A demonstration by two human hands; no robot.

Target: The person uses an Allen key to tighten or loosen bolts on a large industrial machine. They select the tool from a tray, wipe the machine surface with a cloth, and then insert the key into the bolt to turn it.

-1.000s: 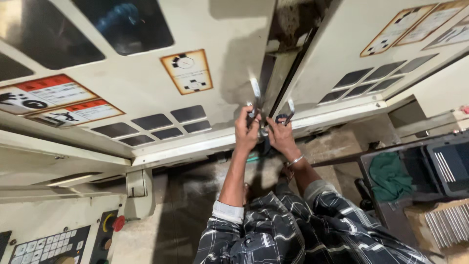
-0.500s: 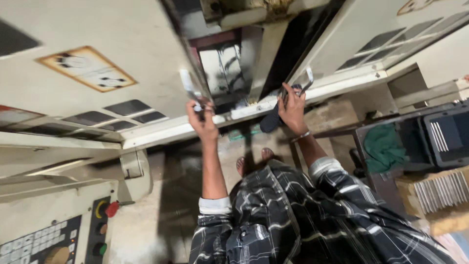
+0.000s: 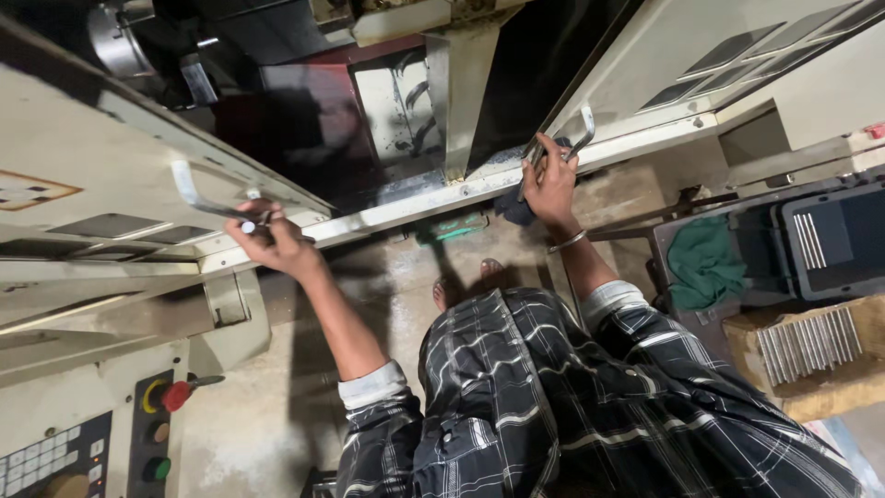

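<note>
Gripping door handles, left hand (image 3: 272,242) fingers curl around one handle (image 3: 198,195), right hand (image 3: 551,183) another (image 3: 579,138).

A rectangular label (image 3: 32,189), cream with an orange border, is seen on the left sliding door at the picture's left edge, partly cut off. A small red patch (image 3: 875,130), possibly a sticker, is glimpsed at the far right edge. No packages or screens are shown.
</note>
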